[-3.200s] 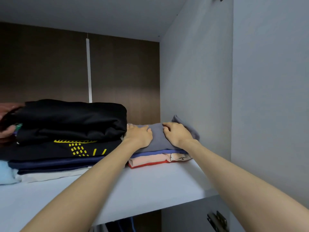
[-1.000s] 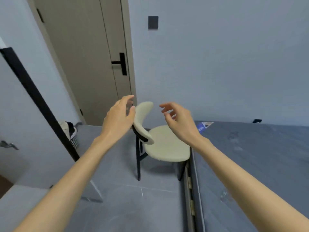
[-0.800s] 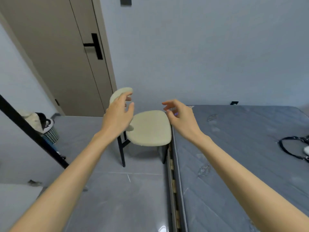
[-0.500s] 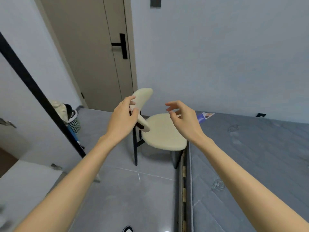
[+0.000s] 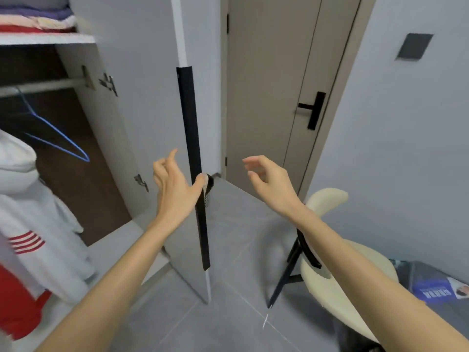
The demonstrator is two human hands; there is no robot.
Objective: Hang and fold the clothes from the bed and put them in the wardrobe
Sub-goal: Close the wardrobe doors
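The folded red, cream and purple clothes [image 5: 38, 19] are lying on the wardrobe shelf [image 5: 45, 39] at eleven o'clock. My left hand [image 5: 175, 191], loosely open, is touching its thumb to the door's black handle strip [image 5: 190, 123]. My right hand [image 5: 271, 184] is hovering open. I am likely closing up, so gripping that strip comes next. The blue leaflet [image 5: 439, 290] at four is showing unreadable print.

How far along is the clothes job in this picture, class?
Done: folded clothes lie on the wardrobe shelf, a white hoodie hangs below. In hand: no garment; the left hand touches the wardrobe door's black strip, the right hand is empty. Left: a blue hanger hangs bare; the bed barely shows, so remaining clothes are unknown.
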